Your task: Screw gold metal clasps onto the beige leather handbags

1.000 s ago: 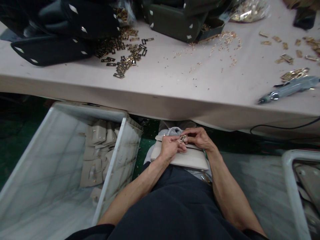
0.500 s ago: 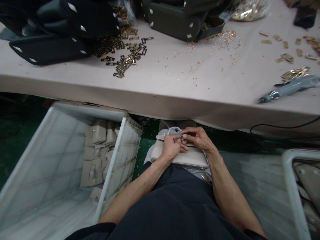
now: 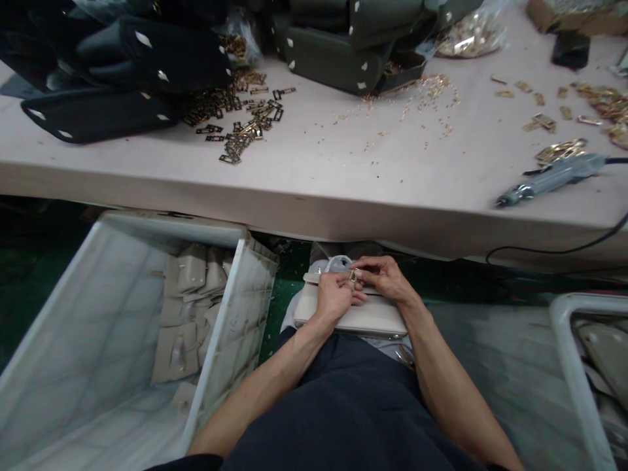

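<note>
A cream handbag (image 3: 375,316) lies across my lap. Just above its upper edge, my left hand (image 3: 337,296) and my right hand (image 3: 385,277) meet with fingertips closed on a small gold metal clasp piece (image 3: 353,277). The left hand rests over the bag's left part, its other fingers curled. My right thumb and forefinger pinch the clasp piece from the right. My fingers cover part of the piece, so whether it is joined to the bag cannot be seen. Several gold pieces (image 3: 404,356) lie on my lap below the bag.
A white bin (image 3: 230,340) with beige bags (image 3: 179,350) stands at my left, another bin (image 3: 564,340) at my right. On the table (image 3: 314,176) are dark bags (image 3: 147,65), olive bags (image 3: 333,62), metal fittings (image 3: 250,134), tiny scattered screws (image 3: 432,98) and an electric screwdriver (image 3: 549,180) with its cable.
The view has shifted slightly, so the table's things sit a little lower and, at the right, further left. Both hands keep their hold on the small clasp piece; their fingers have moved only slightly.
</note>
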`<state>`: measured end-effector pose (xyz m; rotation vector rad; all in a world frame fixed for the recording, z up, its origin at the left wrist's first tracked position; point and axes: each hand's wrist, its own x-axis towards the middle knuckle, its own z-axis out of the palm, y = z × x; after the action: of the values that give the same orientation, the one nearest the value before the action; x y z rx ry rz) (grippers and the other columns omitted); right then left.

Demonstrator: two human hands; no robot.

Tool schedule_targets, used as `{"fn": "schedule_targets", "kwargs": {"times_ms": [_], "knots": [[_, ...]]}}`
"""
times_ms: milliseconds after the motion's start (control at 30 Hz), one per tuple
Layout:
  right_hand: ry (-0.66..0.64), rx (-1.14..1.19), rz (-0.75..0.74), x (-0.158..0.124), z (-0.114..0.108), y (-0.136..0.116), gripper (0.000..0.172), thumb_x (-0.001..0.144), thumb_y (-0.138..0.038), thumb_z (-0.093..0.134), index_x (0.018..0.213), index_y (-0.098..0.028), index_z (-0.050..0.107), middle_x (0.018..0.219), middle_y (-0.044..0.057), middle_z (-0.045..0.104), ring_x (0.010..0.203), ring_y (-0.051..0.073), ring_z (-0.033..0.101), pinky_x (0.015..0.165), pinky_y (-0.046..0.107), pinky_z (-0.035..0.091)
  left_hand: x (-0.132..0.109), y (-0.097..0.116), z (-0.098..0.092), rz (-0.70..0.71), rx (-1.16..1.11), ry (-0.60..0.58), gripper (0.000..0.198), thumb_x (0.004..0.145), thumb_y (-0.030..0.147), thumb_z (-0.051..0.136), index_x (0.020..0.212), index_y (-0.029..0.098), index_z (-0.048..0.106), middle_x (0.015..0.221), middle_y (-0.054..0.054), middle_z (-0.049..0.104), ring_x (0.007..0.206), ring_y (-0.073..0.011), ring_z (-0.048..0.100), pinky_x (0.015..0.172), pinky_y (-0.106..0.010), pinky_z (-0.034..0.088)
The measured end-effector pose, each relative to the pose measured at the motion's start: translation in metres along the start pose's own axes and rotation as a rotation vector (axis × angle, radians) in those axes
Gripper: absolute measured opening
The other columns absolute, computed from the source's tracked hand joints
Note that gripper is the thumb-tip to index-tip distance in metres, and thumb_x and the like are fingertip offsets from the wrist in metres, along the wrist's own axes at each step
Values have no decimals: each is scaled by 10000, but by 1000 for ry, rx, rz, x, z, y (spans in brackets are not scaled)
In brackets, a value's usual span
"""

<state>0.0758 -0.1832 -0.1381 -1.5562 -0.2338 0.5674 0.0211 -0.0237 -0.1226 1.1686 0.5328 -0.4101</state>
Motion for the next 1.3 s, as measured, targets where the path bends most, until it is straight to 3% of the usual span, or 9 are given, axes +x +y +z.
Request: {"fn": "schedule_targets", "kwargs": {"times_ms": [100,267,400,500,567,700,800,1067,1300], "knots": [[11,-62,29,0,6,-1,341,867,-410,747,1083,-147,778,939,73,717,739,167,639,696,290,515,1,1,1,-29,-26,76,103,825,158,723,801,59,721,702,-91,701,481,-177,701,466,-255,598],[31,-314,-66,-4,10,-2,336,914,-391,698,1185,-205,769,1090,85,711,1012,223,643,925,358,487,-2,2,7,-43,-94,151,68,802,112,700,802,46,716,575,-73,665,444,-168,664,464,-254,584],[-100,-178,-34,-4,8,8,372,925,-425,694,1220,-208,760,1191,100,706,1110,246,644,978,369,481,-12,0,9,-53,-117,216,63,779,76,661,800,57,717,552,-55,655,437,-156,643,475,-262,586],[-181,-52,102,3,9,18,415,887,-452,741,1211,-194,765,1137,91,741,1046,243,676,941,353,504,-11,-1,8,-81,-112,266,53,753,58,659,773,69,707,594,-57,670,440,-140,636,479,-254,583],[-147,-36,126,9,11,22,424,865,-471,757,1175,-181,779,1082,85,756,997,240,686,922,351,509,-6,-1,6,-88,-107,287,20,746,66,676,751,71,695,601,-58,667,441,-137,636,477,-248,577],[4,-114,29,16,17,18,408,874,-511,741,1121,-191,798,1064,90,755,1013,245,673,924,360,492,4,4,8,-48,-87,294,65,732,118,717,702,89,667,599,-63,666,461,-164,658,457,-252,568],[37,-122,-32,13,16,9,393,893,-535,719,1104,-217,811,986,76,742,954,234,660,875,344,475,4,7,12,-56,-60,296,60,696,129,708,661,113,662,559,-59,661,442,-163,643,423,-239,546],[-26,18,-125,25,-5,8,352,750,-552,851,952,-263,846,858,29,705,813,209,614,752,312,434,24,-8,3,-100,-152,233,126,611,110,740,730,126,702,631,-82,718,535,-196,698,489,-262,592],[-52,56,-119,24,-6,14,382,731,-563,869,945,-248,846,825,22,661,766,180,572,700,290,392,25,-14,2,-74,-154,235,200,528,136,780,713,105,710,615,-88,705,527,-203,688,487,-264,583]]}}
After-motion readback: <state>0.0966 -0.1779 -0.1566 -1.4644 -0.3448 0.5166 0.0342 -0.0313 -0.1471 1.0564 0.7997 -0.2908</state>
